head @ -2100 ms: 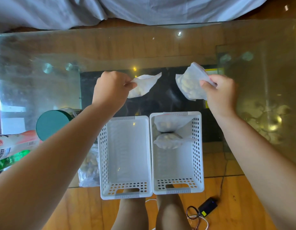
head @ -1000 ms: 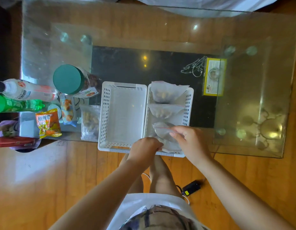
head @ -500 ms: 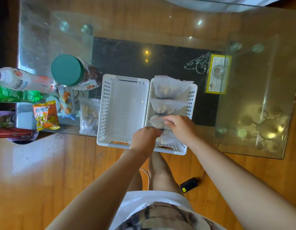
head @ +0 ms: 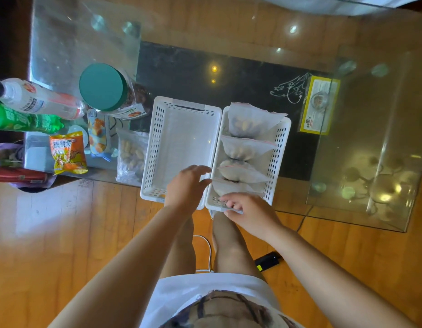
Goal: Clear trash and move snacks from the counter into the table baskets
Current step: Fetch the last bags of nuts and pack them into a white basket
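Two white perforated baskets stand side by side at the near edge of the glass table. The left basket (head: 158, 147) holds nothing. The right basket (head: 280, 147) holds several clear snack bags in a row, the farthest one (head: 250, 120) sticking up over the rim. My left hand (head: 187, 185) hovers over the near end of the left basket, fingers apart and holding nothing. My right hand (head: 249, 210) rests at the near rim of the right basket, fingers loose, just off the nearest bag (head: 231, 187).
Left of the baskets lie a clear bag of nuts (head: 132, 155), an orange snack packet (head: 68, 152), a blue-and-white packet (head: 97, 134), a green-lidded jar (head: 110, 91) and two bottles (head: 37, 100). A yellow-edged box (head: 320, 111) lies under the glass on the right.
Both hands carried two bags to the right basket, set them in at its near end and let go. The hands have now drawn apart, the left over the left basket.
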Demonstrator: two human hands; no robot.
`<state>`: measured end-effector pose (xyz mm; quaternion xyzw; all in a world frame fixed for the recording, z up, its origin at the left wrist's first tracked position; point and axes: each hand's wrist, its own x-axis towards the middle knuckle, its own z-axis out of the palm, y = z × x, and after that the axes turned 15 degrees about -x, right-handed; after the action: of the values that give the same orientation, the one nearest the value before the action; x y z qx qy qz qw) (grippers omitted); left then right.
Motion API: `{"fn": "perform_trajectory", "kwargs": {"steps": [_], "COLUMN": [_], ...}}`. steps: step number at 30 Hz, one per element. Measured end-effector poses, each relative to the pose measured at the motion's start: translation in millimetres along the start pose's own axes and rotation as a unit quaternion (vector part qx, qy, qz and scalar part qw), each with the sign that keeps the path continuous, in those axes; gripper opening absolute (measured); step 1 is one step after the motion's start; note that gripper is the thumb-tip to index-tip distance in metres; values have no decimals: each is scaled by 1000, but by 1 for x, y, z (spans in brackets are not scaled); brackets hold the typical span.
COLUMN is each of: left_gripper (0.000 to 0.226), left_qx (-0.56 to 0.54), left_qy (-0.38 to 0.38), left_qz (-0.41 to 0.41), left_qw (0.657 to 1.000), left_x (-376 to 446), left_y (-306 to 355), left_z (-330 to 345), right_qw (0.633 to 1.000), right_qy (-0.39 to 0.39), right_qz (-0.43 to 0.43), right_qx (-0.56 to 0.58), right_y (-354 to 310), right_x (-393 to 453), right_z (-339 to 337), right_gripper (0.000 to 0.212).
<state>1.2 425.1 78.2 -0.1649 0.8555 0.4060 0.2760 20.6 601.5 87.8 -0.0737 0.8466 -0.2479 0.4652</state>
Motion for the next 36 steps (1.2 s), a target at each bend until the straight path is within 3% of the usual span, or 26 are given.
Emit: {"fn": "perform_trajectory", "kwargs": {"steps": [2,7,11,14,18,23,26,28,31,33,36], "left_gripper": [30,31,31,35,40,39,41,41,43,46,45], "left_qx": [-28,-119,-187,-236,-291,-268,-249,-205,-139,-122,-143], "left_qy": [41,125,180,212,186,134,74,13,-38,-50,-62], "left_qz": [-3,-81,-178,-240,-294,-273,-260,-229,-180,-170,-182], "left_qw": [999,982,949,917,891,914,930,951,973,977,971], "left_x": [-2,-9,-8,-5,6,28,40,47,53,56,58], "left_y": [-15,-63,-103,-131,-168,-196,-201,-204,-212,-221,-228], "left_z": [-13,-50,-77,-100,-122,-135,-137,-136,-135,-135,-138], "right_qw": [1000,991,981,962,923,943,974,988,951,921,901], "right_qy": [23,24,30,91,176,145,131,153,183,130,93], "right_qz": [17,101,135,178,224,137,71,17,-41,-11,29], "right_qx": [2,86,138,188,259,267,169,-8,-247,-366,-422], "right_y": [-1,-5,-12,-22,-54,-134,-181,-206,-228,-232,-230], "right_x": [15,46,56,62,73,102,133,159,198,221,237], "right_z": [0,-12,-17,-19,-14,6,24,35,49,55,61], "right_gripper": [37,27,16,12,12,25,15,16,31,41,52]}}
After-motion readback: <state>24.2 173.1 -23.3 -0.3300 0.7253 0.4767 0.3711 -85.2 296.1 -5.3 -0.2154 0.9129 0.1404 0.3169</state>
